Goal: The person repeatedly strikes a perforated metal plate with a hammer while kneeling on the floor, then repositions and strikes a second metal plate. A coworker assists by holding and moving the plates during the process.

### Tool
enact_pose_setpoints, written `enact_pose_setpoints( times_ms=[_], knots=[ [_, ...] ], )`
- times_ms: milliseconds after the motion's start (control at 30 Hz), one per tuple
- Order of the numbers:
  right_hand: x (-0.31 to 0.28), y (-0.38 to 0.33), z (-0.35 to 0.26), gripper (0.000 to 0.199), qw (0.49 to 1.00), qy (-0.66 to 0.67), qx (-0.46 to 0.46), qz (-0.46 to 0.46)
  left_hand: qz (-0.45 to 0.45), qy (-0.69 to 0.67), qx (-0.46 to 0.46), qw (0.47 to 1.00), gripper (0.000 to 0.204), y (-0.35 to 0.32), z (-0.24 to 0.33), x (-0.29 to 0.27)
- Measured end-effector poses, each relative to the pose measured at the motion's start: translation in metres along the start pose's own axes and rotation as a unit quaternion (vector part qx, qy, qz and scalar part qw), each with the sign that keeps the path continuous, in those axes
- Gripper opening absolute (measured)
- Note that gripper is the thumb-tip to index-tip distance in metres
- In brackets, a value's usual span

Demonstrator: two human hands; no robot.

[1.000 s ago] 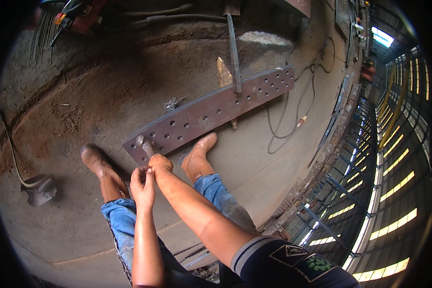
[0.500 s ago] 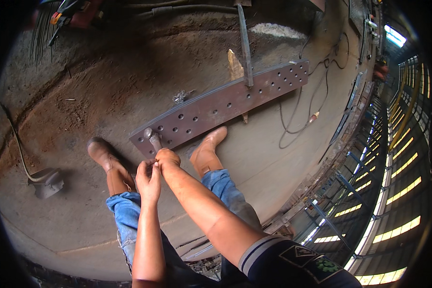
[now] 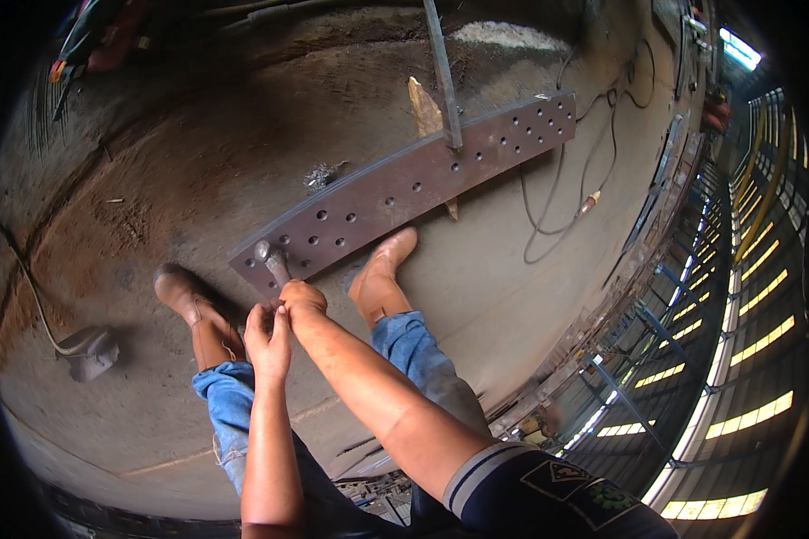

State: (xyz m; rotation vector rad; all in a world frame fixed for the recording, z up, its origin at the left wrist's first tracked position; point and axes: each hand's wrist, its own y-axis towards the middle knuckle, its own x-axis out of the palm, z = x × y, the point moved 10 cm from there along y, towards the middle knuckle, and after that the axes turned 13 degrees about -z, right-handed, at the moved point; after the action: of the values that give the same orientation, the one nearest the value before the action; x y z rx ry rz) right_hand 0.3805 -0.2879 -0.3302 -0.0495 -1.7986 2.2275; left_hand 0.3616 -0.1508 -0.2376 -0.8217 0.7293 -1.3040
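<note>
A long dark-red steel plate (image 3: 389, 201), drilled with several round holes, lies slantwise on the floor before my boots. My right hand (image 3: 303, 296) is closed round the handle of a hammer (image 3: 264, 252), whose rounded metal head is over the plate's near left end. Close by the right wrist, my left hand (image 3: 267, 334) has its fingers bent and pinched together. Whatever they may hold is too small to make out. Across the plate's far side leans a flat metal bar (image 3: 445, 85), and a pointed piece of wood (image 3: 425, 106) sticks out from under the plate.
A crumpled silvery clump (image 3: 318, 177) lies behind the plate. Loops of dark cable (image 3: 528, 225) with a plug (image 3: 590, 203) rest on the right-hand floor. Left of my brown boots (image 3: 178, 289) is a shovel-like metal piece (image 3: 93, 354) with a curved rod. Beams line the right side.
The whole view has shifted slightly, so plate, boots and hands appear a little further left and the plate higher. Both hands keep nearly the same pose, with the hammer still over the plate's end.
</note>
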Motion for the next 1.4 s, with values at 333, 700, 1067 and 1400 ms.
enact_pose_setpoints(
  times_ms=[333,700,1067,1400],
  knots=[
    [-0.001,0.001,0.011,0.033,0.999,0.045,0.008,-0.023,-0.005,0.023,0.001,1.0,0.012,0.003,0.004,0.013],
    [-0.003,0.009,0.014,0.034,0.999,0.021,-0.031,-0.034,0.009,0.04,0.024,0.999,0.015,0.004,0.003,0.023],
    [-0.021,-0.004,0.018,0.034,0.996,-0.056,-0.015,-0.075,0.014,0.03,0.007,0.999,0.016,0.0,0.003,0.036],
    [-0.012,0.006,0.027,0.039,0.991,-0.119,-0.017,-0.058,-0.01,0.046,-0.031,0.998,0.021,-0.009,-0.013,0.037]
  ],
)
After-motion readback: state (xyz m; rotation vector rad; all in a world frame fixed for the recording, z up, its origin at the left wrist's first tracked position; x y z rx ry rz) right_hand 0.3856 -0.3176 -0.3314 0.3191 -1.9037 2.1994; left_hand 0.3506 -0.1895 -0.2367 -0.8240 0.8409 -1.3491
